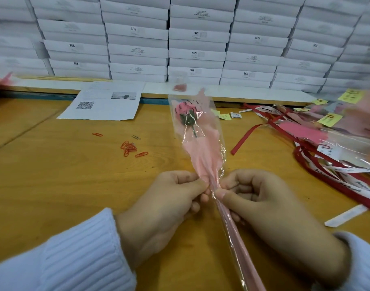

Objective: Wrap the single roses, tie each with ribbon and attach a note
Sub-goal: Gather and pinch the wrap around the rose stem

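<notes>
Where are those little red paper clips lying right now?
In the head view, the red paper clips lie on the wooden table, left of the wrapped rose, nearer than the printed sheet.

Left hand [165, 208] and right hand [261, 204] pinching wrapped rose [197, 143], paperclips [130, 148] nearby, possibly ribbons [318, 164] right

Left hand [158, 211], right hand [263, 206]: fingers curled, pinching.

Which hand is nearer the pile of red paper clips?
Left. The left hand is right of the red paper clips and closer to the person; the right hand is farther right, across the wrapped rose.
</notes>
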A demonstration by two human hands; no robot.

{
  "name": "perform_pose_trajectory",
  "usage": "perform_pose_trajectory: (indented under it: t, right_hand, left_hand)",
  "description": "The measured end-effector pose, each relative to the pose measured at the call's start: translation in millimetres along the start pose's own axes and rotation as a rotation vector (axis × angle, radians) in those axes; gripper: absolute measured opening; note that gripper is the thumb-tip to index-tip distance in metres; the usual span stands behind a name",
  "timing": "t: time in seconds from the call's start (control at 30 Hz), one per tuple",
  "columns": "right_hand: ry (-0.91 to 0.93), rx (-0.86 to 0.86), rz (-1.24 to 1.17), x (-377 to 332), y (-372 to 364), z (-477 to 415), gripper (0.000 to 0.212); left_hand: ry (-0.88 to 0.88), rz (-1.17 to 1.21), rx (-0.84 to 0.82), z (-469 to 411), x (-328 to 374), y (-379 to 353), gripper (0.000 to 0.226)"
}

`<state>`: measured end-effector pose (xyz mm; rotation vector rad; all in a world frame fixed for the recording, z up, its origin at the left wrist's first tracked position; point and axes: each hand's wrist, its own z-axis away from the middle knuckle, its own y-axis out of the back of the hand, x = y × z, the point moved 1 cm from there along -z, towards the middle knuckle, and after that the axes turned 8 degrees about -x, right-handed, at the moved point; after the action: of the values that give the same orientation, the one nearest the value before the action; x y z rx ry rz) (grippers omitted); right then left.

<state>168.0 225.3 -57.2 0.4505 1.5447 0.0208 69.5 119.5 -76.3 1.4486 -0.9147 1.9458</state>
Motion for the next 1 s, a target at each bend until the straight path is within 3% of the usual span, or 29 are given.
perform_pose_trajectory:
  t: [0.17,0.33,0.53,0.83,1.0]
  right_hand:
    - [-0.011,-0.049,0.049,1.1,1.3,-0.3,0.010]
    - [-0.041,-0.046,0.032,3.6,2.9,-1.2,0.012]
    - [-0.041,-0.099,0.067,2.8,2.5,-0.5,0.019]
    - [-0.115,-0.111,0.001,-0.2,-0.9,1.3,0.015]
    - [-0.141,-0.082,-0.081,-1.2,-0.8,4.1,0.011]
  left_hand:
    - [0.033,0.117,-0.051,-1.6,0.0,1.2,0.040]
    - [0.056,0.197,-0.104,-3.7,0.6,-0.3,0.020]
    - [0.053,0.102,-0.169,-2.2,-0.1,-0.6,0.011]
    - [-0.001,0.015,-0.074,-5.3,-2.9,-1.4,0.050]
    - [0.013,0.074,-0.091,-5.6,-2.4,-2.4,0.026]
